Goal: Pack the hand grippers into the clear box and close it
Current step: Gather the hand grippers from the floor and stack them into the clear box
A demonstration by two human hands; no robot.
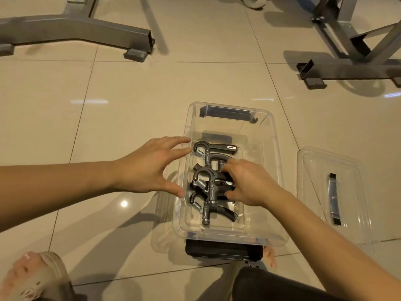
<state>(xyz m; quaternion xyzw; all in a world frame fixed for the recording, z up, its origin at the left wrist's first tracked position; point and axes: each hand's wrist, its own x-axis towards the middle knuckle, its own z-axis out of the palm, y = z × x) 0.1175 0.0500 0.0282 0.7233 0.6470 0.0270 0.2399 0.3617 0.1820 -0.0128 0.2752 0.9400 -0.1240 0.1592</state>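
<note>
Presently, three dark grey plastic hand grippers with coiled steel springs (209,183) lie stacked inside the clear rectangular plastic box (276,148) on glossy beige floor tiles (130,105). Left hand (149,165) hovers spread open at the box's left wall; right hand (247,184) rests loosely curled on the middle gripper. Transparent lid with black latch (332,192) lies beside the box, right.

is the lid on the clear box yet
No, the lid lies on the floor right of the open clear box.
</note>
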